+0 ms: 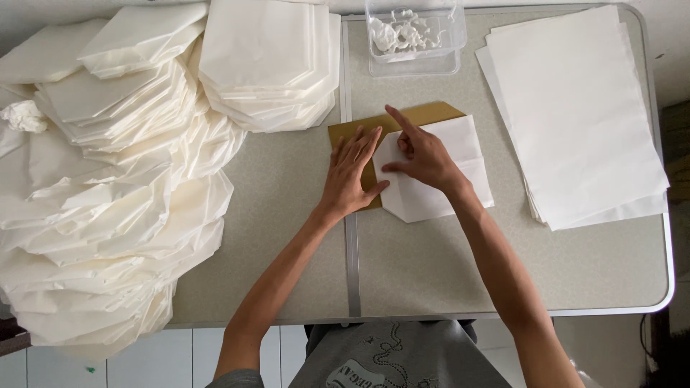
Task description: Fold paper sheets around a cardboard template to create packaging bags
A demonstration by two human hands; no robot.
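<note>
Head cam: left hand flat, fingers spread, pinning brown card w/ white sheet; right hand index out, pressing fold, sheet directly underneath.

Left hand lies flat, fingers spread; right hand beside it points its forefinger, apparently pressing down.

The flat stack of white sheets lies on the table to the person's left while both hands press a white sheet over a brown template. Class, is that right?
Not quite. The head view shows the flat stack of white sheets on the person's right. The left hand and right hand do press a white sheet over the brown template.
</note>
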